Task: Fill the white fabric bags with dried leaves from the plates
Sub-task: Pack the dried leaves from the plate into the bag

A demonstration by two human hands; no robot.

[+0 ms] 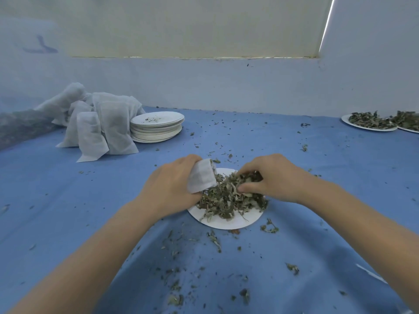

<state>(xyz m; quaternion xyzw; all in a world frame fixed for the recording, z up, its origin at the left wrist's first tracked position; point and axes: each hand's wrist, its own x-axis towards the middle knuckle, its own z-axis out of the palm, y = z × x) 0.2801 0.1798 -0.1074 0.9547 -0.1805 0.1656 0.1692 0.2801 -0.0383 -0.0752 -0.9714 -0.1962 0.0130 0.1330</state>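
Dried leaves [229,200] lie heaped on a white paper plate [235,220] that sits on the blue cloth [68,211] in front of the person, both forearms reaching in from the near edge. Loose crumbs and broken leaf bits [213,240] are scattered over the cloth nearer than the plate and around it. The left hand [172,184] is closed around a small white fabric bag [201,177], holding it at the plate's left rim with its mouth turned toward the heap; the bag touches the leaves at its lower edge. The right hand [269,177] rests on top of the heap with fingers curled down and thumb drawn in, pinching a clump of leaves. Farther back on the left stands a stack of empty paper plates [157,128], the top one flecked with a few crumbs, and just beside it, touching its left side, a pile of white fabric bags [99,123] leans in a loose heap. Far to the right, near the wall, two more plates of dried leaves [371,122] sit side by side, the right one cut off by the frame edge. Behind everything runs a pale wall [226,87]. No brand, label or writing can be read on any bag, plate or surface.
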